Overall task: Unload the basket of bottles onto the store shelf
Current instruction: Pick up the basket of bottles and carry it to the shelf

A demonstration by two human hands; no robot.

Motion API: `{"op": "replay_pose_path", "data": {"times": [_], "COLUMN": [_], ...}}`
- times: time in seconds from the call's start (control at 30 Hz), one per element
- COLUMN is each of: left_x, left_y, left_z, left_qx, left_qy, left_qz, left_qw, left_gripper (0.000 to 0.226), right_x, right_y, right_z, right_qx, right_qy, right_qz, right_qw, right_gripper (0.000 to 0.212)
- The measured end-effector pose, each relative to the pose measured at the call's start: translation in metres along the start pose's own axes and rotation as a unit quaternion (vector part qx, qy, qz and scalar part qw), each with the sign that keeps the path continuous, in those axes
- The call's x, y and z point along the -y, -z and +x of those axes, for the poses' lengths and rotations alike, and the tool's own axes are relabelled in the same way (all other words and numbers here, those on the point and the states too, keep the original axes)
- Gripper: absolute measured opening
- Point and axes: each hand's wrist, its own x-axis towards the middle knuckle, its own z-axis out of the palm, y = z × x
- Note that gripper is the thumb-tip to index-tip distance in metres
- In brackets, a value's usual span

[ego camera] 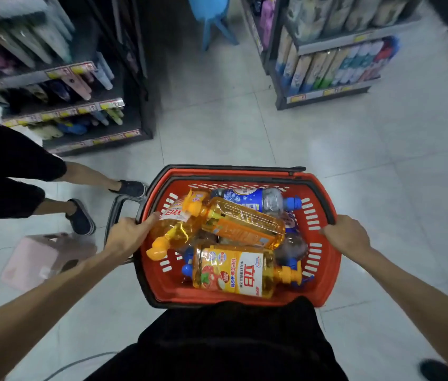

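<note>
A red plastic basket (pixel 324 273) with black handles hangs in front of my waist, above the tiled floor. My left hand (pixel 129 235) grips its left rim, thumb over the edge. My right hand (pixel 346 235) grips the right rim. Inside lie several bottles on their sides: an orange detergent bottle (pixel 244 224) on top, another orange bottle with a white and red label (pixel 236 270) nearest me, a third orange one (pixel 173 232) at the left, and a blue-capped clear bottle (pixel 258 198) at the far side.
A store shelf (pixel 60 105) with packaged goods stands at the left, another shelf (pixel 335 64) at the right, with an aisle of pale tiles between. A person's legs and dark shoes (pixel 80 218) are at my left. A pink stool (pixel 44 259) sits on the floor; a blue stool (pixel 211 15) stands far ahead.
</note>
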Motion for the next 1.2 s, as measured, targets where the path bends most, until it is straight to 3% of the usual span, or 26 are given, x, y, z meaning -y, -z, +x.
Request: {"op": "replay_pose_path", "data": {"times": [0.4,0.57,0.8,1.03,1.2], "left_x": [-0.132,-0.2,-0.309,-0.391,-0.43], "left_y": [0.092,0.133,0.176,0.224,0.252], "left_z": [0.226,0.309,0.425,0.511,0.578], "left_qx": [0.02,0.021,-0.014,-0.066,-0.095], "left_qy": [0.032,0.068,0.106,0.159,0.2], "left_qz": [-0.071,-0.08,-0.097,-0.145,-0.18], "left_qw": [0.997,0.994,0.99,0.974,0.958], "left_gripper": [0.089,0.08,0.073,0.072,0.07], "right_x": [0.237,0.331,0.474,0.616,0.741], "right_y": [0.111,0.16,0.239,0.307,0.343], "right_z": [0.209,0.292,0.432,0.572,0.63], "right_qx": [-0.004,-0.004,0.016,0.031,0.025], "right_qy": [0.045,0.054,0.11,0.138,0.189], "right_qz": [-0.05,-0.076,-0.106,-0.155,-0.198], "right_qw": [0.998,0.996,0.988,0.978,0.962], "right_gripper": [0.031,0.027,0.015,0.043,0.036]}}
